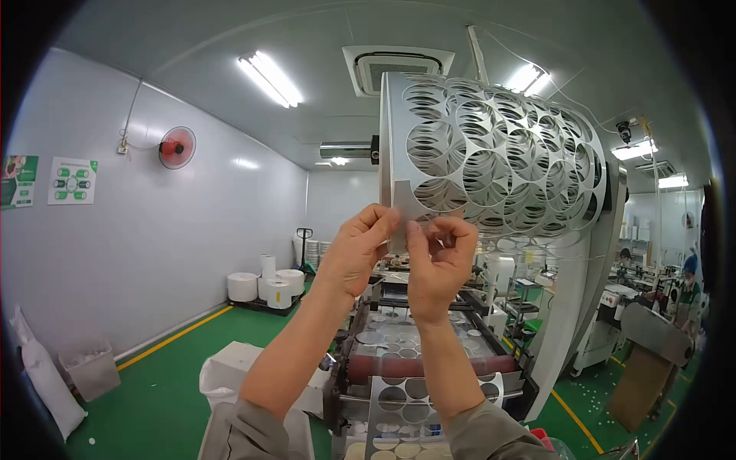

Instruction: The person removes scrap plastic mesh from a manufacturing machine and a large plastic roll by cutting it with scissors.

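Note:
A large roll of silvery sheet [462, 140] punched with rows of round holes hangs in front of me, mounted on a metal shaft [345, 150]. Both my arms reach up to its lower left edge. My left hand [359, 244] pinches the sheet at that edge between thumb and fingertips. Close beside it, my right hand [441, 259] is closed, with thumb and forefinger together on the sheet's lower part. Below my wrists runs a machine bed with a dark red roller [383, 368], and a strip with round holes [381, 414] hangs from its front.
A white bin [217, 429] stands at the machine's left. White rolls [244, 287] sit on a pallet by the left wall, near a pallet jack [304, 244]. A grey upright [571, 307] rises at right. Farther right are more machines and a person [688, 295].

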Demonstrator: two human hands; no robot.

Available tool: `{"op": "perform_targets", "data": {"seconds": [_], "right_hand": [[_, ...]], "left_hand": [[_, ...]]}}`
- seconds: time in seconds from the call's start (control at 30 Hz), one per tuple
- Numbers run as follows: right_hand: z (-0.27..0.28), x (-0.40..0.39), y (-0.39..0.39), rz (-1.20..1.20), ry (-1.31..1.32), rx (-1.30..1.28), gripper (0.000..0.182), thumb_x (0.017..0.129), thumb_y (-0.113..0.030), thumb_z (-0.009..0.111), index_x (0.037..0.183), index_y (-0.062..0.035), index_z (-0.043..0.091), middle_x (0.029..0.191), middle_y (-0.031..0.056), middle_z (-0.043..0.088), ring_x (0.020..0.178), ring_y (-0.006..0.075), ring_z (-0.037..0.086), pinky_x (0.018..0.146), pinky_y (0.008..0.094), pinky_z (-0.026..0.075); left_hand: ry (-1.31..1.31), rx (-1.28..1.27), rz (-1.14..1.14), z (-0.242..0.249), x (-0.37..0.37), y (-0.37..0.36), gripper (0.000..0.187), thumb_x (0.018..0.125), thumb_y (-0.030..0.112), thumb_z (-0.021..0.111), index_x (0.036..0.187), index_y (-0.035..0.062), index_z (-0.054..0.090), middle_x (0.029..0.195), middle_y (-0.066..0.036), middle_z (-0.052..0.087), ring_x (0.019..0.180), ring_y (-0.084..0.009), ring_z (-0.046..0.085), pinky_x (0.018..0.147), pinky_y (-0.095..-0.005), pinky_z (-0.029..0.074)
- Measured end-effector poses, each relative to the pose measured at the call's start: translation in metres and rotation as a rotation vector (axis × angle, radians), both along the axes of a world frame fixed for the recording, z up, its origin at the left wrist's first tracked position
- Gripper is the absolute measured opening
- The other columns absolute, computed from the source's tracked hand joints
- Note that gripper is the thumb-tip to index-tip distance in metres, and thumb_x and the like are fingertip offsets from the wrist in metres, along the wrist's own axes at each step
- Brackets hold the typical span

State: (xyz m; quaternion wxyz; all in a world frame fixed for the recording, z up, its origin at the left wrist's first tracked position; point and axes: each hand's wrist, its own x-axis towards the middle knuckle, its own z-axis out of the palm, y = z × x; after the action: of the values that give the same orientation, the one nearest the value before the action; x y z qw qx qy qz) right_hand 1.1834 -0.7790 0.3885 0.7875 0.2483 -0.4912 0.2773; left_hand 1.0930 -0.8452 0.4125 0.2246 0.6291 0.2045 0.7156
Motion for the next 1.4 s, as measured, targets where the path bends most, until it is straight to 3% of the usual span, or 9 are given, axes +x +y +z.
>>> {"op": "perform_targets", "data": {"seconds": [0.17, 0.27, 0.37, 0.53, 0.67, 0.77, 1.1, 1.23, 1.4], "right_hand": [[0.001, -0.001, -0.002, -0.078, 0.027, -0.029, 0.029, 0.080, 0.003, 0.069, 0.099, -0.0022, 0.047, 0.090, 0.0022, 0.046, 0.072, 0.0054, 0.049, 0.061, 0.0175, 0.044], [0.001, -0.001, -0.006, -0.100, 0.037, -0.051, 0.029, 0.080, 0.003, 0.069, 0.099, -0.0020, 0.047, 0.092, 0.0030, 0.045, 0.072, 0.0059, 0.049, 0.060, 0.0180, 0.043], [0.001, -0.005, -0.002, -0.101, 0.047, -0.046, 0.030, 0.079, 0.003, 0.069, 0.099, -0.0009, 0.047, 0.096, 0.0041, 0.044, 0.072, 0.0069, 0.050, 0.060, 0.0188, 0.044], [-0.001, -0.006, -0.004, -0.084, 0.029, -0.061, 0.029, 0.079, 0.004, 0.069, 0.098, -0.0006, 0.048, 0.096, 0.0043, 0.044, 0.072, 0.0075, 0.051, 0.060, 0.0189, 0.045], [0.000, -0.003, -0.005, -0.083, 0.028, -0.042, 0.029, 0.079, 0.004, 0.069, 0.098, -0.0002, 0.048, 0.095, 0.0043, 0.044, 0.072, 0.0074, 0.052, 0.060, 0.0193, 0.046], [0.000, -0.003, -0.004, -0.063, 0.024, -0.060, 0.030, 0.078, 0.004, 0.070, 0.098, -0.0004, 0.048, 0.095, 0.0045, 0.044, 0.071, 0.0073, 0.053, 0.059, 0.0194, 0.046], [-0.002, -0.006, 0.000, -0.089, 0.068, -0.032, 0.030, 0.077, 0.005, 0.070, 0.098, -0.0011, 0.050, 0.096, 0.0055, 0.044, 0.068, 0.0079, 0.053, 0.057, 0.0193, 0.047], [-0.006, -0.002, 0.002, -0.069, 0.048, -0.045, 0.030, 0.077, 0.006, 0.068, 0.102, 0.0003, 0.051, 0.098, 0.0060, 0.045, 0.072, 0.0090, 0.053, 0.060, 0.0203, 0.048], [-0.012, 0.013, 0.004, -0.341, 0.063, -0.042, 0.025, 0.078, 0.003, 0.068, 0.100, 0.0000, 0.058, 0.085, 0.0061, 0.053, 0.068, 0.0103, 0.054, 0.057, 0.0219, 0.046]], "left_hand": [[0.026, 0.020, 0.048, -0.005, 0.004, 0.001, 0.017, 0.096, 0.025, 0.055, 0.088, 0.0099, 0.057, 0.091, 0.001, 0.061, 0.088, -0.0075, 0.055, 0.080, -0.0273, 0.046], [0.061, 0.106, 0.060, -0.010, 0.004, 0.003, 0.045, 0.098, 0.047, 0.038, 0.097, 0.0065, 0.057, 0.102, -0.005, 0.060, 0.099, -0.0139, 0.055, 0.090, -0.0338, 0.043], [0.166, 0.288, 0.023, -0.019, -0.001, 0.008, 0.053, 0.095, 0.054, 0.041, 0.106, 0.0040, 0.055, 0.103, -0.006, 0.060, 0.104, -0.0146, 0.053, 0.093, -0.0337, 0.041], [0.021, 0.269, 0.105, -0.019, 0.006, 0.007, 0.028, 0.098, 0.025, 0.046, 0.111, 0.0010, 0.055, 0.104, -0.007, 0.062, 0.096, -0.0145, 0.059, 0.087, -0.0307, 0.046], [-0.043, 0.290, 0.104, -0.017, 0.010, 0.011, 0.025, 0.097, 0.013, 0.049, 0.120, 0.0081, 0.039, 0.099, -0.004, 0.061, 0.091, -0.0113, 0.059, 0.080, -0.0274, 0.047], [-0.039, 0.274, 0.166, -0.016, 0.009, 0.014, 0.028, 0.097, 0.014, 0.049, 0.121, 0.0083, 0.035, 0.098, -0.004, 0.061, 0.090, -0.0106, 0.058, 0.078, -0.0280, 0.047], [0.047, 0.208, 0.090, -0.009, 0.019, -0.003, 0.018, 0.096, 0.020, 0.051, 0.104, 0.0043, 0.056, 0.095, -0.005, 0.062, 0.087, -0.0110, 0.058, 0.083, -0.0269, 0.047], [0.066, 0.180, 0.276, -0.006, 0.025, 0.001, 0.015, 0.092, 0.023, 0.062, 0.091, 0.0082, 0.057, 0.086, 0.004, 0.060, 0.074, -0.0026, 0.052, 0.065, -0.0185, 0.041], [0.115, 0.254, 0.436, -0.008, 0.027, 0.001, 0.019, 0.092, 0.025, 0.062, 0.090, 0.0058, 0.058, 0.085, 0.004, 0.058, 0.079, -0.0027, 0.049, 0.072, -0.0188, 0.039]]}}
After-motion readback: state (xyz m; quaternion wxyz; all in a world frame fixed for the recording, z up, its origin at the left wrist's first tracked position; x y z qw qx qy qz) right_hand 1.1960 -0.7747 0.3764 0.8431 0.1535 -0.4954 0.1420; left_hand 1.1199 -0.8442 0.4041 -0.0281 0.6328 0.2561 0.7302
